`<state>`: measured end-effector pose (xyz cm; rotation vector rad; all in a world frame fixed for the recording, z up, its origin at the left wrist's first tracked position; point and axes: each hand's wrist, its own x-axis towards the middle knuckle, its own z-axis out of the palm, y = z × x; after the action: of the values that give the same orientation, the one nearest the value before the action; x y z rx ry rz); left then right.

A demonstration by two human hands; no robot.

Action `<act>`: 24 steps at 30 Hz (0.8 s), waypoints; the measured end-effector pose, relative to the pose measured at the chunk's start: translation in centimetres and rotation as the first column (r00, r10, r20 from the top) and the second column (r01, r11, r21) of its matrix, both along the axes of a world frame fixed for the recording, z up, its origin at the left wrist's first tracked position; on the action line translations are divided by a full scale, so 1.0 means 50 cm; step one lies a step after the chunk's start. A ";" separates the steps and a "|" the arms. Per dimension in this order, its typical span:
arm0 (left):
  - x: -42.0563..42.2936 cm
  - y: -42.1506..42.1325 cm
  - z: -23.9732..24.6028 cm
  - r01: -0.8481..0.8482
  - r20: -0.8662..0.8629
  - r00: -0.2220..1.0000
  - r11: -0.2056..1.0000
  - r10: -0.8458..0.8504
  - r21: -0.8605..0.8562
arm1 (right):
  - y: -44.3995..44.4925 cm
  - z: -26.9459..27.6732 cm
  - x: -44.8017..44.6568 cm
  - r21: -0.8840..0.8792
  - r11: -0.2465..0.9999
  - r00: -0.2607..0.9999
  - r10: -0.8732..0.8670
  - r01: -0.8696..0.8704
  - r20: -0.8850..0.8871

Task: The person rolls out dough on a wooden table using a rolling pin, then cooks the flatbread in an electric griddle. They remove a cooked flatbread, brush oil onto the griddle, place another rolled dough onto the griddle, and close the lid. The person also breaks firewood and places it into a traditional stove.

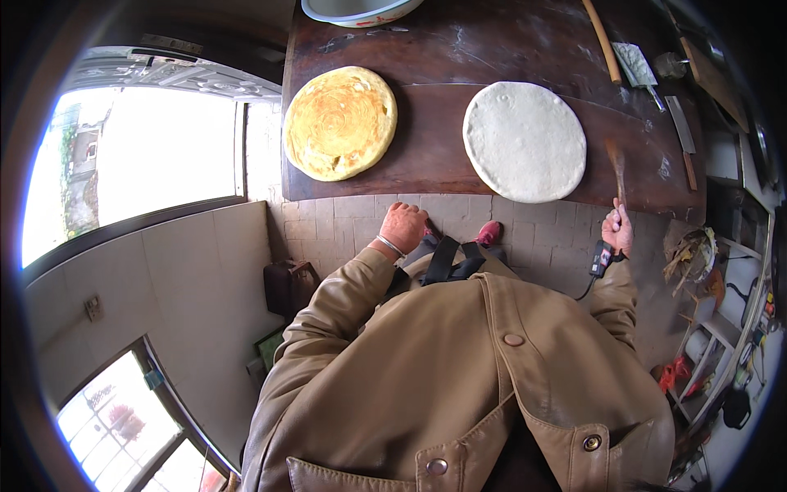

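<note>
My right hand grips the thin handle of a brown wooden utensil beside the table's near edge. The utensil's broad far end is blurred, so I cannot tell whether it is a brush or a spatula; it lies over the tabletop, right of a round of pale dough. The dough is flat and slightly overhangs the near edge of the dark wooden table. On the left rests a browned round flatbread with spiral layers. My left hand, wearing a bangle, is curled in front of the table between both rounds, apparently holding nothing.
An enamel basin stands at the far edge. On the right lie a wooden rolling pin, a metal turner and a knife. Below the table's right end sits a container of dry scraps; shelving runs along that side.
</note>
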<state>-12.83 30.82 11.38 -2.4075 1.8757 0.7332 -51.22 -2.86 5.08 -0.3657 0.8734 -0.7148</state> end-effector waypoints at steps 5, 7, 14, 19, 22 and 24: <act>-0.063 -0.015 0.000 -0.039 -0.026 0.999 0.999 0.040 0.033 | -0.133 -0.058 -0.038 0.047 0.999 0.999 0.013 -0.011 -0.048; -0.073 -0.018 -0.007 -0.029 -0.036 0.999 0.999 0.030 0.013 | -0.155 -0.058 -0.006 0.168 0.985 0.998 0.051 -0.046 -0.025; -0.120 -0.141 -0.050 0.178 -0.162 0.963 0.960 -0.215 -0.215 | 0.055 0.010 -0.060 -0.055 0.992 0.951 0.095 -0.116 -0.295; -0.248 -0.350 -0.063 0.646 -0.217 0.711 0.743 -0.669 -0.173 | 0.332 -0.038 -0.341 -0.041 0.999 0.762 -0.038 0.015 -0.646; -0.365 -0.490 -0.081 0.772 -0.203 0.522 0.560 -0.829 -0.300 | 0.542 -0.134 -0.555 -0.024 0.945 0.399 -0.160 0.326 -0.903; -0.471 -0.563 -0.108 0.825 -0.182 0.445 0.480 -0.877 -0.298 | 0.707 -0.208 -0.685 0.094 0.990 -0.162 0.111 0.106 -0.981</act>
<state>-36.39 2.67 5.99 -1.0035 2.9341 0.8619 -85.48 32.47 -5.32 -0.8508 2.5287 -0.1496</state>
